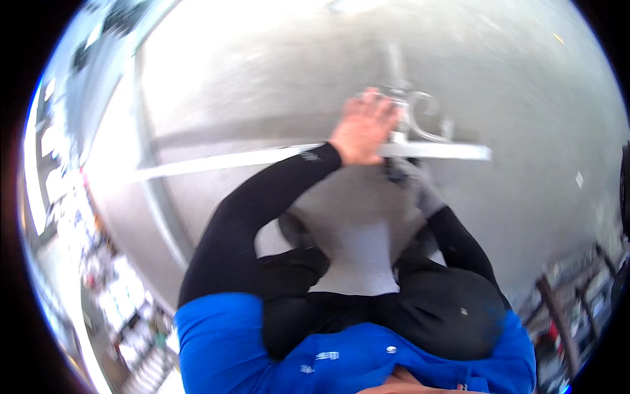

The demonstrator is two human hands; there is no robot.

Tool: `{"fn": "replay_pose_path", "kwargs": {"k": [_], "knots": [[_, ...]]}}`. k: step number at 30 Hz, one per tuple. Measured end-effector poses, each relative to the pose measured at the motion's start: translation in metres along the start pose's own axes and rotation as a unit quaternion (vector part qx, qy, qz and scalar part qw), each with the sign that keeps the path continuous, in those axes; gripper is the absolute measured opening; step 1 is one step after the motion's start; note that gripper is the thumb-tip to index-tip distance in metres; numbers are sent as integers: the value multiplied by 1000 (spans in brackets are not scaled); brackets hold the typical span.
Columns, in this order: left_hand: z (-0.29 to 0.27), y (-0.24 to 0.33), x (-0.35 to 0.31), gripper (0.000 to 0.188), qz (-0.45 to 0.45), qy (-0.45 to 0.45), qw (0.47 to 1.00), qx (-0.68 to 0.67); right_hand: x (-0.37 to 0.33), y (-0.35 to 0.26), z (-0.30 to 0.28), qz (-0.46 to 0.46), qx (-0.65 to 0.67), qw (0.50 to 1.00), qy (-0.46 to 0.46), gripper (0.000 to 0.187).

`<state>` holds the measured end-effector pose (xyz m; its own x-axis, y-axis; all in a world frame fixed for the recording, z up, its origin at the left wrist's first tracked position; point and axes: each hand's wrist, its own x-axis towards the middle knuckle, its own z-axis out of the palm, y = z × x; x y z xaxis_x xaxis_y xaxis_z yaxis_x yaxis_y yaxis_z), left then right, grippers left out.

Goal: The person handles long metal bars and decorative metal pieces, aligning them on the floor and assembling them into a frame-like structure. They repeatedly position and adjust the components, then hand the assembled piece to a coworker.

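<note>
Just below the pale flat bar (446, 152), on the wearer's side, the R hand (418, 186) is curving by a small dark item (395, 172), w/ what looks like a grey glove covering it. Blur is hiding whether its fingers are clenching the item or only touching it, so can't tell.

Fwd & left of that grip, the bare L hand (367, 128) is lying spread, unclenched, its heel over the bar & its fingers reaching toward the short upright piece (399, 136). That flat palm is prob. acting as a weight, keeping the bar from skidding, tho pressure isn't showing.

Immediately right of the L fingertips, the curled scroll (415, 128) is sitting in the corner btwn upright & bar, its tail running down toward the bar. Both hands are prob. clustering there b/c several parts are meeting at that spot.

Left of both grips, the bar is running far out to a long pale strip (163, 209), meeting or crossing it; the grey surface (545, 197) is likely supporting everything flat. Nearer the body than either hand, black-clad legs (453, 308) are standing apart, apparently giving the arms room.
</note>
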<state>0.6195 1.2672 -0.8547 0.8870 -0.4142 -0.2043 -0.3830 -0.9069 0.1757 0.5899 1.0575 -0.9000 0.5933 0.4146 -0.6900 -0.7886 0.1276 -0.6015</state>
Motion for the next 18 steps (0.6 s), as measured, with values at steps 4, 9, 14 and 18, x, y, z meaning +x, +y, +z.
{"fn": "replay_pose_path", "kwargs": {"k": [4,9,14,18], "knots": [[3,9,0,109,20,33,998,-47,-4,24,-35,30,18,999,-21,32],[0,11,1,109,10,5,997,-82,-11,9,-31,49,40,998,-9,31],[8,3,12,108,27,6,994,-107,-17,3,-27,26,39,999,10,33],[6,-3,4,111,14,3,995,-103,-1,13,-27,-8,-38,999,-23,29]]}}
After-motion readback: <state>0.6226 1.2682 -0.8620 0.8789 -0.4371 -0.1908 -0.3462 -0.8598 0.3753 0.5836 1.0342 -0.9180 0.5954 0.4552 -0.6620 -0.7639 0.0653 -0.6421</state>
